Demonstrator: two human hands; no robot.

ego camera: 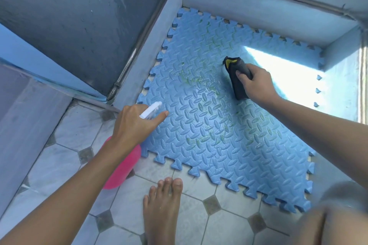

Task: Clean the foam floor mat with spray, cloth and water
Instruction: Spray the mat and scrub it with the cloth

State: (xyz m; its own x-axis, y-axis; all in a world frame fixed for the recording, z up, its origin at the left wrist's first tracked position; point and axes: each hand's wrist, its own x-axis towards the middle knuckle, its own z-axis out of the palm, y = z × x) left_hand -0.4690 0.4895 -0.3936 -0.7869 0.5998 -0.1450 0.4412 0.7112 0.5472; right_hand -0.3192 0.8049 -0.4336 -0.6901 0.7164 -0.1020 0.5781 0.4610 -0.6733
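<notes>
A blue foam floor mat (229, 125) with a tread pattern and jigsaw edges lies on the tiled floor, marked with greenish stains near its middle. My left hand (133, 125) grips a pink spray bottle (121, 169) by its white trigger head (151, 110), whose nozzle points over the mat's left edge. My right hand (256, 83) presses a folded dark cloth (237, 77) with a yellow patch onto the mat's far right part.
Grey-blue walls and a low ledge (151, 45) box in the mat at the back and left. A bright patch of sunlight (288, 71) falls across the far right. My bare foot (163, 211) rests on the white tiles (65, 131) in front of the mat.
</notes>
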